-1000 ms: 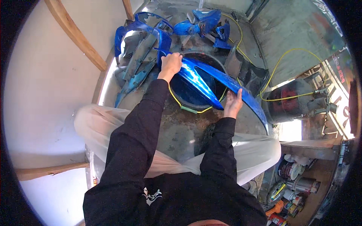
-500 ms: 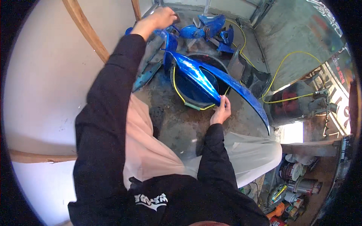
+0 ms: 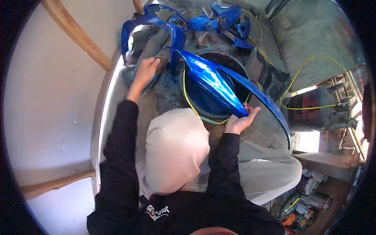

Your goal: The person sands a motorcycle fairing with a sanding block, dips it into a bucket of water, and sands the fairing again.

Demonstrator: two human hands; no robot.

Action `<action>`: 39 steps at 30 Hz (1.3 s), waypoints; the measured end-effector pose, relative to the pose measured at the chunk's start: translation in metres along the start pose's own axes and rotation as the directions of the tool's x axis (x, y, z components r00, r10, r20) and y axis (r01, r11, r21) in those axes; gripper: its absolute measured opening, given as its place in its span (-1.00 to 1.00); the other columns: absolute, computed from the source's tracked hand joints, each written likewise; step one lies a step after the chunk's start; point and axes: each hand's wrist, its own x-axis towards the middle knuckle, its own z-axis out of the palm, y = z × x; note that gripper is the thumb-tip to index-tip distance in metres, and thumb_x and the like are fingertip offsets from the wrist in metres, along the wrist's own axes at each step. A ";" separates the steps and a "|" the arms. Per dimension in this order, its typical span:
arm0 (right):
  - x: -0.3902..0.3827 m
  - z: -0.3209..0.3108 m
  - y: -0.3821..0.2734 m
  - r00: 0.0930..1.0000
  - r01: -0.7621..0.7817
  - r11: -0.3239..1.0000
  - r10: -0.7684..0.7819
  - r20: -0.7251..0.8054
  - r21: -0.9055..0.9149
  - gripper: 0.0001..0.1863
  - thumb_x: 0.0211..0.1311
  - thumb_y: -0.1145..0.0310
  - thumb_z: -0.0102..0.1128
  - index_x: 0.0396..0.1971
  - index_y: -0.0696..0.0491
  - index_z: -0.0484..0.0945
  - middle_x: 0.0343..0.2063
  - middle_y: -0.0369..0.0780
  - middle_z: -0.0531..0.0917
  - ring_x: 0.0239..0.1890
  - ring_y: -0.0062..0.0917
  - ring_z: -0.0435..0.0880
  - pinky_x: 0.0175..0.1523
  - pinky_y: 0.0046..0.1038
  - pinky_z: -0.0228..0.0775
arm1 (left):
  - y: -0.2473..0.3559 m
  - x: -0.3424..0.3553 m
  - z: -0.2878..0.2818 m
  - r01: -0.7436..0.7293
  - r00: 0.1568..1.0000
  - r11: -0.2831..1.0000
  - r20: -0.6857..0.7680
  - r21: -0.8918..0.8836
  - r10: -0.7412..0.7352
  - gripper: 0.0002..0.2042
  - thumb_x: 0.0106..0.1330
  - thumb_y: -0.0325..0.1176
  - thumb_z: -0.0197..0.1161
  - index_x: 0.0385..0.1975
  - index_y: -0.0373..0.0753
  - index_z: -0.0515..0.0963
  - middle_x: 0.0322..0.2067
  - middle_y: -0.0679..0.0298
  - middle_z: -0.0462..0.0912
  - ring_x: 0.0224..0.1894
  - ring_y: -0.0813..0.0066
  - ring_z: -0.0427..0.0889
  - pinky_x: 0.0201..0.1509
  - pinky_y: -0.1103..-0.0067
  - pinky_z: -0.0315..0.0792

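Observation:
A glossy blue motorcycle fairing panel (image 3: pixel 213 80), long and forked with a pointed tail, lies tilted over a black bucket (image 3: pixel 187 96) of dark liquid. My right hand (image 3: pixel 239 122) grips its near lower end, thumb and fingers around the edge. To the left of the panel, apart from it, my left hand (image 3: pixel 145 72) is closed on a small flat brownish piece (image 3: pixel 162 64), its kind too blurred to tell.
More blue body panels (image 3: pixel 223 19) lie at the back, and a curved blue panel (image 3: pixel 176 37) stands behind my left hand. Dark plastic parts (image 3: pixel 270 78) sit right of the bucket. A yellow hose (image 3: pixel 305 107) runs to a tank (image 3: pixel 313 103). Cans (image 3: pixel 317 199) fill a lower-right shelf.
My left hand has come down and nearer from above the back panels. My right hand has turned more palm-up under the fairing panel's end. My left knee has risen into view.

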 end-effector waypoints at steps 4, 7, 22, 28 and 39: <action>-0.002 0.002 0.003 0.998 -0.051 0.998 0.049 0.043 0.041 -0.45 0.45 -0.12 0.19 -0.60 -0.03 0.31 -0.54 -0.22 0.46 -0.18 -0.25 0.61 0.20 -0.20 0.40 | 0.003 -0.035 0.062 0.089 0.968 0.940 -0.193 -0.331 -0.159 -0.74 0.49 -0.29 0.17 -0.18 -0.40 0.66 -0.44 0.22 0.71 -0.36 0.60 0.56 -0.24 0.49 0.44; 0.000 0.009 -0.002 0.996 -0.063 0.998 0.062 0.056 0.021 -0.37 0.47 -0.17 0.11 -0.71 -0.10 0.17 -0.65 -0.28 0.38 -0.22 -0.21 0.60 0.27 -0.07 0.37 | 0.052 -0.023 0.059 -0.001 0.954 0.935 -0.281 -0.354 -0.105 -0.75 0.50 -0.31 0.18 -0.16 -0.39 0.67 -0.41 0.17 0.75 -0.33 0.49 0.69 -0.27 0.54 0.45; 0.013 0.012 0.004 0.996 -0.083 0.996 0.084 0.029 -0.042 -0.30 0.55 -0.19 -0.06 -0.80 -0.22 0.00 -0.79 -0.38 0.18 -0.55 -0.47 0.38 0.13 -0.12 0.38 | 0.074 -0.018 0.109 -0.262 0.961 0.932 -0.019 0.251 0.276 -0.73 0.43 -0.37 0.20 0.07 -0.20 0.64 0.20 0.22 0.65 0.33 0.38 0.55 0.34 0.16 0.19; 0.018 0.004 0.002 0.993 -0.084 0.994 0.090 0.082 -0.067 -0.30 0.55 -0.18 -0.05 -0.81 -0.21 0.01 -0.79 -0.37 0.18 -0.55 -0.47 0.38 0.12 -0.14 0.39 | 0.090 -0.047 0.116 -0.502 0.861 0.828 0.054 0.252 0.506 -0.69 0.47 -0.35 0.18 0.15 -0.20 0.62 0.19 0.22 0.67 0.31 0.39 0.57 0.38 0.09 0.12; 0.018 0.013 -0.002 0.992 -0.125 0.990 0.126 -0.014 0.072 -0.31 0.45 -0.10 0.19 -0.83 -0.24 0.07 -0.79 -0.40 0.18 -0.52 -0.50 0.42 0.16 -0.18 0.39 | 0.085 -0.022 0.092 -0.438 0.899 0.894 0.053 0.096 0.435 -0.72 0.51 -0.36 0.13 0.13 -0.18 0.64 0.17 0.26 0.68 0.33 0.46 0.54 0.36 0.25 0.14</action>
